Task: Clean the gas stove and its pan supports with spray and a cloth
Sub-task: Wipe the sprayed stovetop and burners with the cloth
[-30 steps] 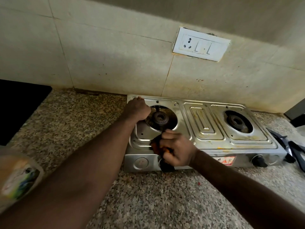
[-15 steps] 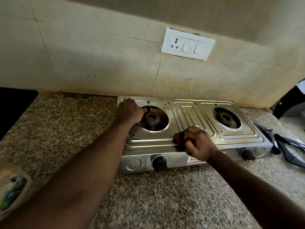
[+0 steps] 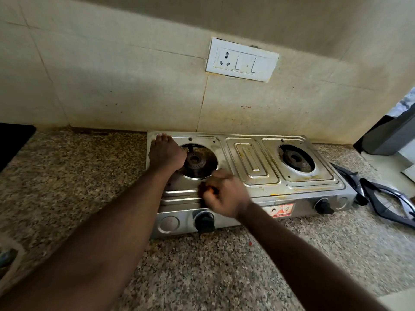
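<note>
A two-burner steel gas stove [image 3: 253,162] stands on the granite counter against the tiled wall, with no pan supports on its burners. My left hand [image 3: 166,153] presses flat on the stove's back left corner, beside the left burner [image 3: 195,162]. My right hand [image 3: 224,194], blurred, is shut on a dark cloth [image 3: 206,189] with an orange patch, pressed on the stove top in front of the left burner. Two black pan supports [image 3: 379,195] lie on the counter to the right of the stove. No spray bottle is clearly visible.
A white socket and switch plate [image 3: 242,60] is on the wall above the stove. A packet with a printed label [image 3: 6,261] sits at the left edge. A dark opening [image 3: 13,140] lies far left. Grey objects [image 3: 390,135] stand at far right. The stove's knobs [image 3: 204,221] face me.
My right hand with the cloth swept right along the stove's front ledge, then back left to the front of the left burner. My left hand stayed on the back left corner.
</note>
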